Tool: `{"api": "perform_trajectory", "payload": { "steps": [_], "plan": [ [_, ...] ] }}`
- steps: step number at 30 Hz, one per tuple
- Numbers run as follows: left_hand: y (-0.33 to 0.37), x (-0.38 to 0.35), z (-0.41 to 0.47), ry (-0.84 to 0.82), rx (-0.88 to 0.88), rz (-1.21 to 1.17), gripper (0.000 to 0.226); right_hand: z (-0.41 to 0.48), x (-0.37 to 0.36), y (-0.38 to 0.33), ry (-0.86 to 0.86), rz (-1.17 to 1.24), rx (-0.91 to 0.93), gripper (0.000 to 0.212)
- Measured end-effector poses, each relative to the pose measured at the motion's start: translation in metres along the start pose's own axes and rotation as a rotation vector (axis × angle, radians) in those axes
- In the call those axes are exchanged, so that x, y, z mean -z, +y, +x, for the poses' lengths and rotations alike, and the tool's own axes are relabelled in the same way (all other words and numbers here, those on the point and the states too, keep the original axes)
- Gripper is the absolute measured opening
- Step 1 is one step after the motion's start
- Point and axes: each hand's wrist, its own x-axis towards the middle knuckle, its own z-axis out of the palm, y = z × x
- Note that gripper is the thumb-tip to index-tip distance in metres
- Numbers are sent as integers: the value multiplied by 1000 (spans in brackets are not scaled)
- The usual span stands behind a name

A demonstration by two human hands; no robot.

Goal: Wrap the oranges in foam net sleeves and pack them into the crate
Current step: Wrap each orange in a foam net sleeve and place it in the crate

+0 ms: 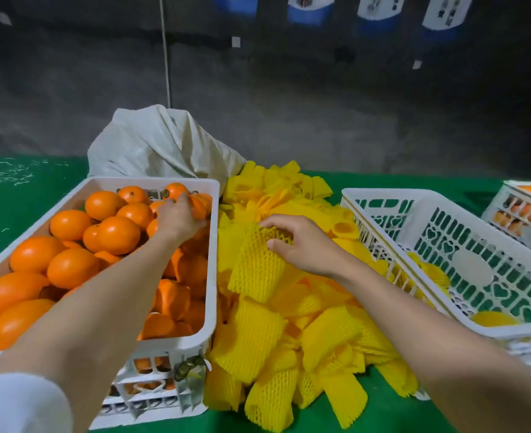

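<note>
Left hand grips orange — right hand pinches sleeve.

Green-covered table before a dim grey floor.

— Where is the left hand?
— The left hand is a little left of the frame's centre, and its back faces the camera. Its fingers curl around an orange. The left forearm runs bare and almost straight from the lower left corner up to the hand. A white sleeve covers the arm in that corner.
— And the right one?
— The right hand is near the centre, palm down. Its thumb and fingers pinch the upper edge of a foam net sleeve. The right forearm comes bare from the lower right corner. The two hands are near each other but apart.
</note>
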Motion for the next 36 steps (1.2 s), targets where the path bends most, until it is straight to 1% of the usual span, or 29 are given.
{"api": "perform_trajectory", "payload": {
  "steps": [2,3,5,7,8,9,11,12,13,14,17,18,20,21,23,25,26,28,29,31,34,36],
  "plan": [
    [-4,0,5,63,-24,6,70,-7,3,3,0,-10,-34,26],
    [-5,1,5,96,-18,-41,69,-11,6,5,0,-13,-51,23],
    [-1,5,3,149,36,-231,69,-18,12,9,2,-5,-76,15],
    [7,15,-1,157,67,-470,67,-23,20,14,5,33,-113,13],
    [14,21,-4,120,86,-630,65,-25,23,16,1,80,-137,10],
    [23,29,-9,39,123,-833,61,-26,26,18,3,140,-160,9],
    [45,42,-26,-208,224,-1250,48,-26,29,20,39,276,-194,18],
    [57,45,-37,-315,255,-1404,38,-26,30,20,74,332,-197,25],
    [68,45,-48,-389,276,-1492,29,-26,32,19,108,381,-195,29],
    [80,42,-58,-447,288,-1541,28,-25,33,18,132,434,-188,32],
    [114,30,-87,-581,337,-1567,48,-26,36,20,146,590,-172,38],
    [124,26,-95,-626,352,-1577,50,-27,37,20,132,638,-165,35],
    [142,20,-111,-716,413,-1656,51,-33,37,21,80,755,-165,15],
    [149,17,-118,-753,430,-1690,51,-36,38,23,60,806,-174,11],
    [159,7,-130,-782,409,-1669,46,-44,39,29,38,859,-184,11],
    [169,-3,-140,-715,380,-1622,44,-50,42,36,23,873,-185,7],
    [174,-9,-144,-651,367,-1602,43,-53,43,41,8,874,-182,11],
    [180,-19,-151,-532,357,-1591,43,-58,46,50,-38,890,-184,29],
    [182,-24,-154,-496,358,-1613,45,-60,47,54,-62,889,-188,34],
    [184,-34,-161,-440,360,-1646,52,-64,48,60,-72,843,-205,37],
    [187,-45,-169,-351,388,-1668,62,-67,45,70,41,693,-236,37],
    [187,-50,-174,-327,402,-1728,60,-70,43,77,162,568,-254,35]
  ]
}}
